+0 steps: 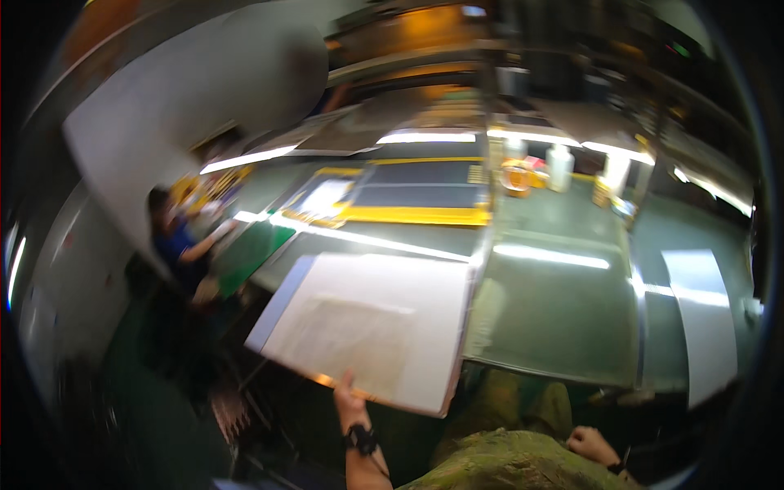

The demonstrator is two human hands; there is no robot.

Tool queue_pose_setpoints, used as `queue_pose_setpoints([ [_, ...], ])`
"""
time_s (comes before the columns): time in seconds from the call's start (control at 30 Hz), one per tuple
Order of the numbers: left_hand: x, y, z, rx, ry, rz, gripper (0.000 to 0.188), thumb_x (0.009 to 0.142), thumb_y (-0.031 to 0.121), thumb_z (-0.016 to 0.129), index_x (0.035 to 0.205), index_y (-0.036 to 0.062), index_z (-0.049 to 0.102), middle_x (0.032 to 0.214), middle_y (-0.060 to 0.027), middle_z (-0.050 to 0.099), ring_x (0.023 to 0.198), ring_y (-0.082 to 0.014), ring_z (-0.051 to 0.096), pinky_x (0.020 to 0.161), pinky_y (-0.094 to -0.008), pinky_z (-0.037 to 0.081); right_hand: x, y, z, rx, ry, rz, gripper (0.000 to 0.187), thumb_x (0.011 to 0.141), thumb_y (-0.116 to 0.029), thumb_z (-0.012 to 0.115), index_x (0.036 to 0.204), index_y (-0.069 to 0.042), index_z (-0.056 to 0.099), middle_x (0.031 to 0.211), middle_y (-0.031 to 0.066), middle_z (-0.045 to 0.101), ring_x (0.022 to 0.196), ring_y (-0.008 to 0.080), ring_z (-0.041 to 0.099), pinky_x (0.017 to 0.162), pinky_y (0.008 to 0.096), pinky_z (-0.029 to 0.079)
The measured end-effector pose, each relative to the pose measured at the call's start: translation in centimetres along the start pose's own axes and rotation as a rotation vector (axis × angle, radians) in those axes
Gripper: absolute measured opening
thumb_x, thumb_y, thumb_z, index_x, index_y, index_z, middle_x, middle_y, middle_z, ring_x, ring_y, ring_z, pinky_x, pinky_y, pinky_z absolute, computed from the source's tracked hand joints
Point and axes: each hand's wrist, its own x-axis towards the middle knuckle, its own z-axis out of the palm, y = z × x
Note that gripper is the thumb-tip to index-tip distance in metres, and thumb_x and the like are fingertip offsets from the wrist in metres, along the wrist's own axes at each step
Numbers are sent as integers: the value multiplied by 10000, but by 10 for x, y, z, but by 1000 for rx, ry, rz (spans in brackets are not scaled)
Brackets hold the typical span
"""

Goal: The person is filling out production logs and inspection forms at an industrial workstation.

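Note:
My left hand [349, 402], with a dark watch at the wrist, grips the near edge of a wide flat white board [412, 306]. The thumb lies on top; the other fingers are hidden beneath. A greyish sheet or patch [351, 339] shows on the board's face, a blue-grey strip [280, 302] runs along its left side, and the near edge has a coppery shine. My right hand [592, 445] is curled closed beside my lap, with nothing visible in it. The picture is smeared by motion, so fine detail is lost.
To the right is a glass-topped table [563, 318] with a white sheet [701, 318]. Farther back are yellow-edged dark panels [420, 184], a white bottle [560, 167] and an orange tub [515, 177]. A co-worker in blue [184, 245] sits at left beside a green panel [257, 253].

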Motion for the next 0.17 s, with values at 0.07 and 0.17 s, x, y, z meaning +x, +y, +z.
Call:
queue_pose_setpoints([
  [0.07, -5, -4, -29, -70, 59, -35, 442, 961, 177, 547, 1324, -73, 513, 1286, -145, 593, 1145, -287, 595, 985, -415, 498, -5, 2, -9, 75, 166, -68, 197, 813, -201, 674, 835, -5, 677, 788, 167, 691, 715, 284, 688, 662, 369, 532],
  [0.17, 30, -14, -99, -141, -139, -300, 558, 968, 313, 546, 1381, -52, 463, 1343, -174, 562, 1212, -297, 571, 1035, -455, 468, -21, -13, -35, 211, 349, 8, 152, 834, -170, 651, 860, -21, 663, 790, 191, 670, 726, 349, 667, 646, 395, 513],
])
